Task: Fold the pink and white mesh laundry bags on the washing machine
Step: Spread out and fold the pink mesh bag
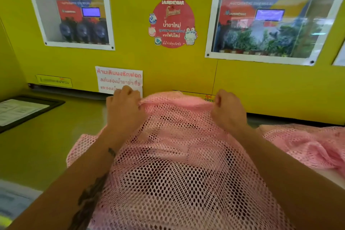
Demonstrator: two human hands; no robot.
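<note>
A pink mesh laundry bag (177, 164) lies spread over the top of the washing machine (56, 145), draping towards me between my forearms. My left hand (124, 106) pinches the bag's far edge at its left corner. My right hand (228, 109) grips the same far edge at the right corner. Both hands hold that edge slightly raised near the yellow back wall. More pink mesh (308, 145) lies bunched on the right. No white bag is recognisable.
A yellow wall (186, 65) rises straight behind the machine top, with two framed windows, a round red sticker (172, 23) and a paper notice (119, 79). A black-framed sheet (22, 110) lies at the left on the metal surface.
</note>
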